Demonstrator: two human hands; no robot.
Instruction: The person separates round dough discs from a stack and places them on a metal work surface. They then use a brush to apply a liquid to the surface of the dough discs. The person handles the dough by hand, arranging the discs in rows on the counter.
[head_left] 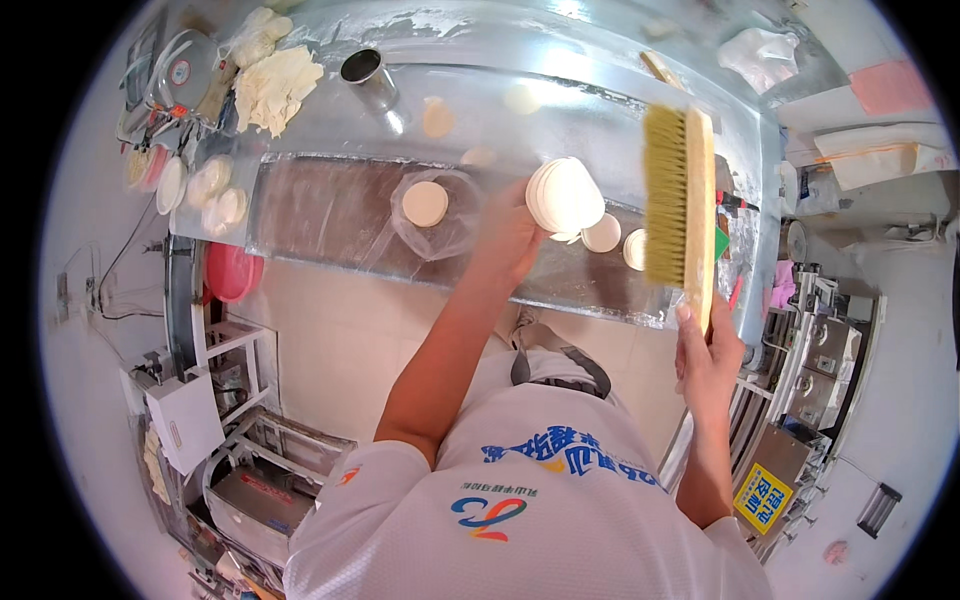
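A stack of thin round dough wrappers [562,196] is held up over the table by my left hand [512,240], its fingers closed around the stack's left side and partly smeared by motion. My right hand [708,350] grips the wooden handle of a bench brush [700,200], which stands upright with its yellowish bristles facing left. Just right of the held stack, more dough rounds [601,233] lie on the table, some partly hidden behind the bristles. To the left, another pale dough round [425,204] rests on a clear plastic bag [455,245].
The metal worktable [320,215] has a brown strip along its front. A steel cup [370,80] stands toward the back, near a heap of dough scraps [275,92]. Bagged rounds [212,190] sit at the left corner above a pink basin [233,270]. Steel machines [825,370] stand at right.
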